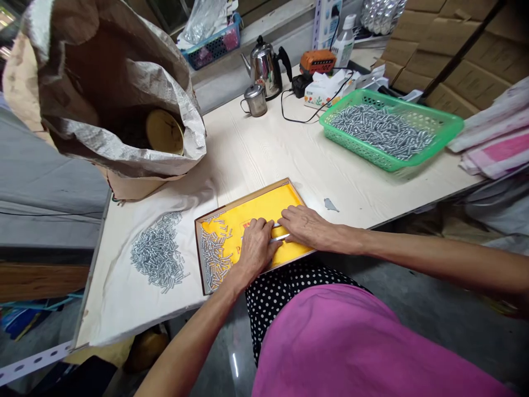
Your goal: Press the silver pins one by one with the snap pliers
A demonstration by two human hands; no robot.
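Observation:
A shallow yellow tray (264, 205) with a brown rim lies at the table's front edge. Small silver metal pins (212, 258) are heaped along its left side. My left hand (256, 246) rests palm-down on the tray, fingers curled over a few pins lined up under its fingertips. My right hand (308, 226) lies beside it, fingers pressed flat onto the same row of pins (279, 237) between the two hands. A loose pile of the same pins (158, 253) sits on the white cloth to the left of the tray.
A green plastic basket (438, 140) full of pins stands at the right back. A large open paper sack (124, 94) with a yellow scoop inside stands at the left. A steel kettle (264, 63), a metal cup (255, 100), a tissue box and cardboard cartons line the back.

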